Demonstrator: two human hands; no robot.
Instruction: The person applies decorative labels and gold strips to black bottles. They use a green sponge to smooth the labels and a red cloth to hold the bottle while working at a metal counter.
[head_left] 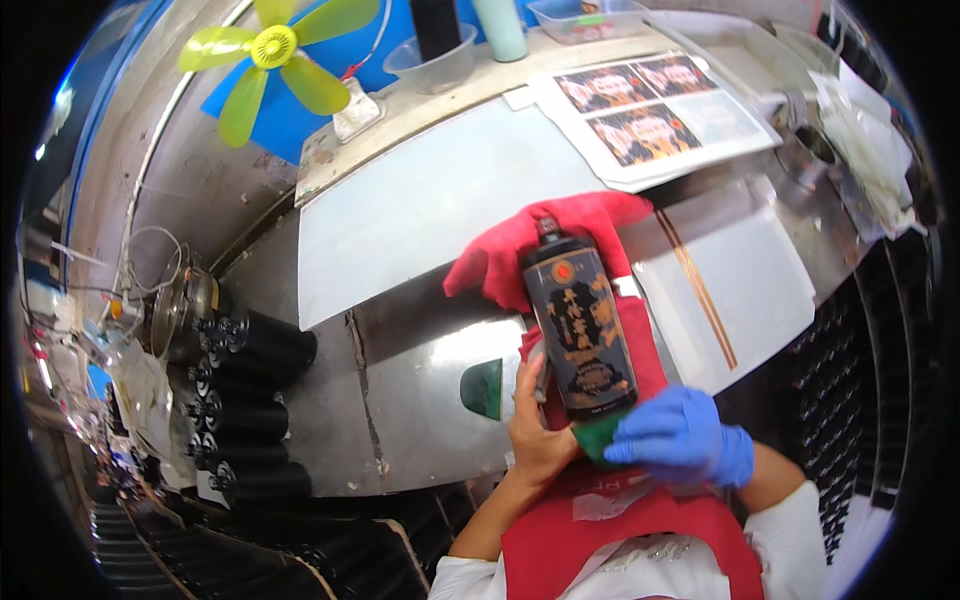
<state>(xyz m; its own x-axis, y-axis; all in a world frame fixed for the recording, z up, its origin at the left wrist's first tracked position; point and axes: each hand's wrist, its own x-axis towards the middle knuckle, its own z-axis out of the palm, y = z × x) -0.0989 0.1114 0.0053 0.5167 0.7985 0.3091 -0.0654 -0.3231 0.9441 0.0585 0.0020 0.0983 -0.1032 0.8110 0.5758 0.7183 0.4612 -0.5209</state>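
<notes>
A dark bottle (580, 325) with a black and copper-coloured label rests over a red cloth (500, 250), its neck pointing away from me. My bare left hand (540, 430) grips the bottle's lower left side, thumb and fingers along its edge. In a blue glove, my right hand (680, 440) is closed on a flat green scraper (597, 436), held at the bottle's base end. A second green scraper (483, 389) lies on the metal table, left of the bottle.
Black bottles (255, 345) stand in a row at the left. White sheets (430, 200) cover the table's far side, beside printed label sheets (650, 110). Copper strips (697, 290) lie on a translucent sheet at the right. A green fan (272, 47) stands at the upper left.
</notes>
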